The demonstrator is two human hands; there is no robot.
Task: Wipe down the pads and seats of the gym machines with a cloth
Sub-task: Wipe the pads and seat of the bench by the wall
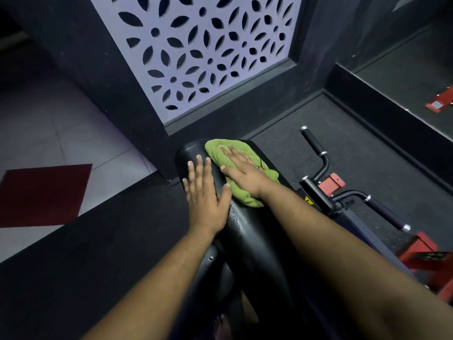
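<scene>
My right hand (241,174) presses the green cloth (239,165) flat-fingered on the black pad (255,231); my left hand (204,190) braces, fingers straight. The bunched cloth could slide off the rounded edge.

I'm in a gym: a black padded machine bench (247,231) under me, rubber-gripped handles (316,148) at right on a red-and-black frame (331,184), dark rubber flooring (367,153) beyond.

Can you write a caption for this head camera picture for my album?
Right hand presses a green cloth on a black gym pad; left hand rests beside it.
</scene>
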